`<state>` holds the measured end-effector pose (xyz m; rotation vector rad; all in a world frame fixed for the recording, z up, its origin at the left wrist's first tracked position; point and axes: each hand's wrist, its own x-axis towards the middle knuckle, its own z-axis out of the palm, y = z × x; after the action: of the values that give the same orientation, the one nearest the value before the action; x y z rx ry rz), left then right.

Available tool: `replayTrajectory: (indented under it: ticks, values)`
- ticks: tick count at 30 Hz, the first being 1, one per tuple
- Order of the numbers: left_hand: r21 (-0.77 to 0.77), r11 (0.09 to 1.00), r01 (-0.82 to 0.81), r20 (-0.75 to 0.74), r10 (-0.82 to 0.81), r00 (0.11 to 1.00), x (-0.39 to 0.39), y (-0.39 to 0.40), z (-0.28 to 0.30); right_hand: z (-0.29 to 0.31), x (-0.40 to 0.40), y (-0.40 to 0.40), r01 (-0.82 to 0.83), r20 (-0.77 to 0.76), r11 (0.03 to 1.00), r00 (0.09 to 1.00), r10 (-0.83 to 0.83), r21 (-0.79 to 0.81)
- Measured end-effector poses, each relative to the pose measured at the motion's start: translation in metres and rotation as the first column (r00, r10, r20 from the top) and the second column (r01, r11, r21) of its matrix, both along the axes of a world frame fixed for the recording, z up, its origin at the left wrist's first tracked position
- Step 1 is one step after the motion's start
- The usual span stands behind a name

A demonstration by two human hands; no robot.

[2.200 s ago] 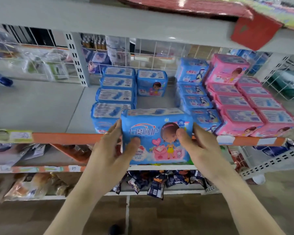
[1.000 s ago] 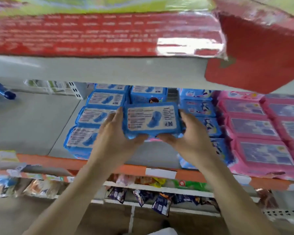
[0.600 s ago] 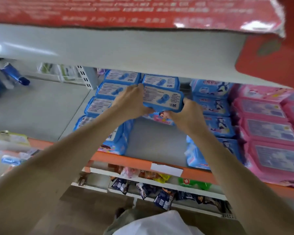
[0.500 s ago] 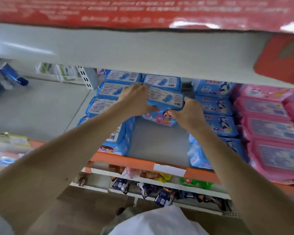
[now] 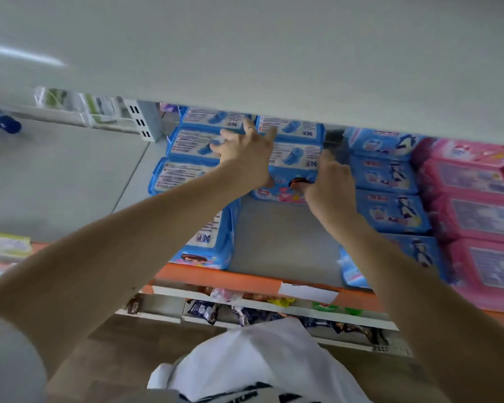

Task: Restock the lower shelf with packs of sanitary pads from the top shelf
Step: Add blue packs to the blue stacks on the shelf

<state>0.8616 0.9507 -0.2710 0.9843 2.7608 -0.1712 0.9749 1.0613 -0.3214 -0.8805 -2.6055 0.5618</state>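
1. Your left hand reaches deep into the lower shelf, fingers spread and fairly straight, lying over the top left corner of the blue pack and across the neighbouring packs; it presses rather than grips.
2. Your right hand sits at the pack's right front corner, thumb curled onto the printed front face and fingers against its right side, so it pinches that corner.
3. The blue pack stands on the shelf floor in the middle column, directly in front of another blue pack at the back, label side up.
4. To its left runs a row of matching blue packs, front to back; your left forearm crosses over the nearer ones.
5. To its right stands a row of blue packs with a penguin print, and beyond those a block of pink packs.
6. Bare grey shelf floor shows in front of the held pack, down to the orange shelf edge.
7. The pale underside of the upper shelf fills the top of the view.
8. Below the orange edge, small wrapped snacks lie on a lower rack.
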Motion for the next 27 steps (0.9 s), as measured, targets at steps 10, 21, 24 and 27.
replayTrajectory:
  ticks: [10,21,24,27]
  values:
    - [-0.195,0.950,0.242,-0.081,-0.262,0.962,-0.006,-0.003,0.001,-0.001,-0.001,-0.010,0.066,0.041,0.998,0.997,-0.066,0.016]
    - [0.078,0.970,0.230,-0.215,-0.209,0.954,0.015,-0.045,-0.005,0.022,0.036,-0.031,-0.056,0.032,0.991,0.998,0.060,-0.123]
    - [0.244,0.950,0.196,-0.219,-0.143,0.965,0.043,-0.062,-0.008,0.024,0.045,-0.042,-0.158,-0.042,0.986,0.987,0.155,-0.053]
    - [0.413,0.900,0.138,-0.218,-0.050,0.975,0.073,-0.083,-0.012,0.020,0.053,-0.054,-0.244,-0.112,0.968,0.965,0.236,-0.058]
